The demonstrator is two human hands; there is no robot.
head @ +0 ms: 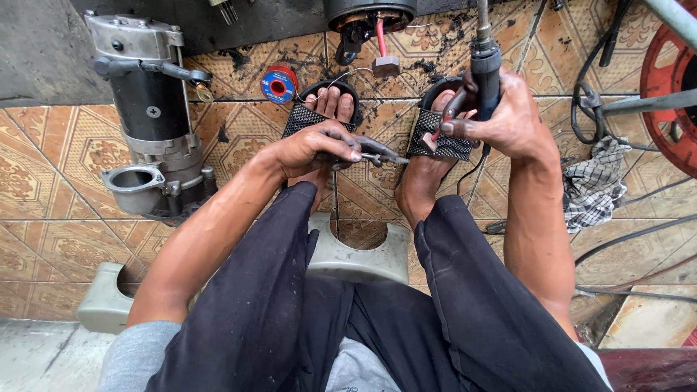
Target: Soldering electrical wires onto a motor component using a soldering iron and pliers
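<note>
Fingers (341, 149) of the left hand (308, 149) are closing around pliers (377, 152), whose tips are pointing right, above the gap between the feet. Left of them, a starter motor (156, 109) is lying on the tiled floor (43, 189); behind, a solder reel (278, 85) is resting by the left sandal (312, 116). The right hand (508, 120) is gripping a soldering iron (485, 69) upright over the right sandal (439, 138), its fingers wrapping the blue handle and pinching a small red-tipped piece (438, 133). Farther right, a checked rag (592, 185) is lying among cables. Judging by the pose, the pliers should be holding steady while the hot tip is staying clear of toes and skin.
</note>
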